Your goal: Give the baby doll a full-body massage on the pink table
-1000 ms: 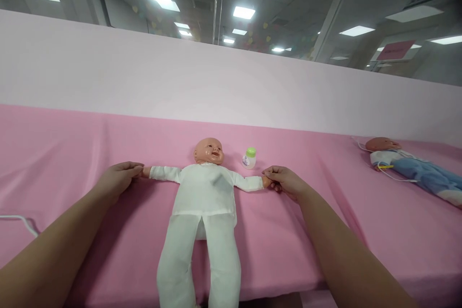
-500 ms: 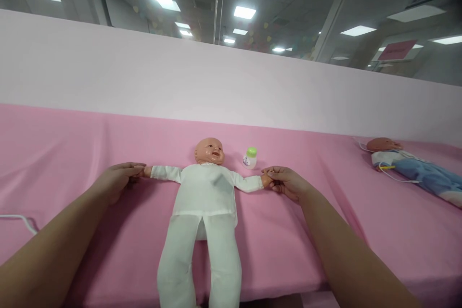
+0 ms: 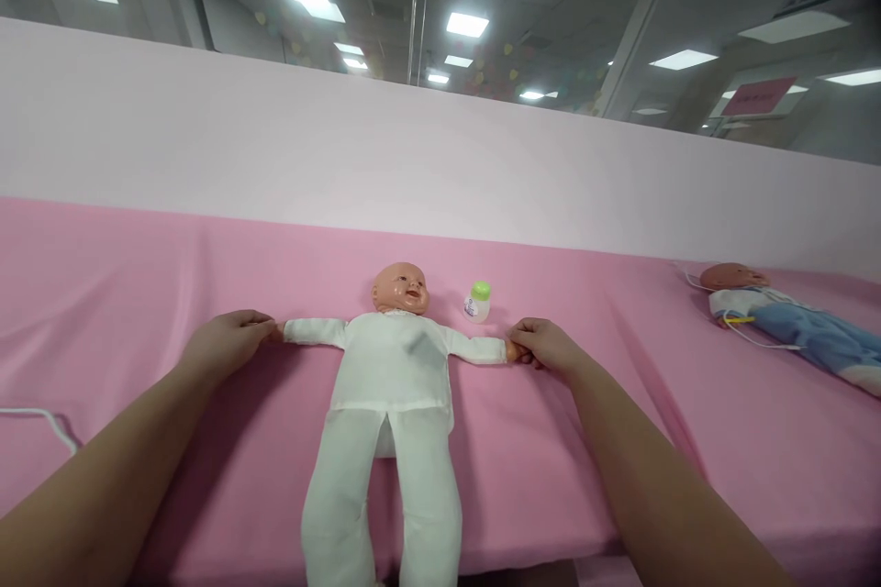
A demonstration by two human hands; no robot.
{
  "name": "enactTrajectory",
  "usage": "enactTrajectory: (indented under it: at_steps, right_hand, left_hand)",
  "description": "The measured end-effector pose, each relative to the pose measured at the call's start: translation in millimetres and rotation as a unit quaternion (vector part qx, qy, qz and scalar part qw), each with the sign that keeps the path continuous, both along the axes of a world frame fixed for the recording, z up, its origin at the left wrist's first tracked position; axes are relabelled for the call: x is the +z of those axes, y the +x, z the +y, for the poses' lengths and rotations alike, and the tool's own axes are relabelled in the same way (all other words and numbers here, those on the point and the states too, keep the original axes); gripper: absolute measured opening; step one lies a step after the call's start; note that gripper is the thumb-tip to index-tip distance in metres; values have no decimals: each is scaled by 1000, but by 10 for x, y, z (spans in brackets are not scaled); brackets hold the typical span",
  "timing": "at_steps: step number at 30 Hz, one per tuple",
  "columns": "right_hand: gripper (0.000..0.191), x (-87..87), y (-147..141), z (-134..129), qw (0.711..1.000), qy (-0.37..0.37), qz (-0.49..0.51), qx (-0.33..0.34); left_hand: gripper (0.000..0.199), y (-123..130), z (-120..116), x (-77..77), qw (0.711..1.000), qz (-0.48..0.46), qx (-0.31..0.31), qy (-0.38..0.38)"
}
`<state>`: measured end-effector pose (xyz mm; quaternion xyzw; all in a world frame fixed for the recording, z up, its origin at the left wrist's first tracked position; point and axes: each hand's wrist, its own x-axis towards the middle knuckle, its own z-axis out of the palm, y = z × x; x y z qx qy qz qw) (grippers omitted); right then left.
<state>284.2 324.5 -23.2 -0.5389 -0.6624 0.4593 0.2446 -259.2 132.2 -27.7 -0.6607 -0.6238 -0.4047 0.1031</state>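
Observation:
A baby doll (image 3: 394, 362) in a white top and white trousers lies on its back, its arms stretched out to both sides. My left hand (image 3: 230, 344) is closed on the doll's hand at the left, which is mostly hidden by my fingers. At the right, my right hand (image 3: 547, 345) pinches the doll's other hand, part of which shows beside the cuff. A small clear bottle (image 3: 476, 307) with a green cap stands beside the doll's head, above its outstretched arm.
Pink cloth (image 3: 551, 459) covers the table. A second doll (image 3: 805, 321) in blue and white, with thin white tubing, lies at the far right. A white cable (image 3: 41, 413) lies at the left. Behind the table runs a pale wall (image 3: 413, 165) with glass above.
My right hand has shifted slightly outward to the right with the doll's hand, and that arm looks straighter. At the left, less of the doll's hand shows between my fingers and the sleeve.

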Motion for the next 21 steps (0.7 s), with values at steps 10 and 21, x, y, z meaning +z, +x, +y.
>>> enactTrajectory:
  at_steps: [10, 21]
  right_hand:
    - [27, 107, -44, -32, 966, 143, -195, -96]
    - [39, 466, -884, -1215, 831, 411, 60, 371]
  left_hand:
    - [39, 39, -23, 22, 994, -16, 68, -83]
    - [24, 1155, -59, 392, 988, 20, 101, -116]
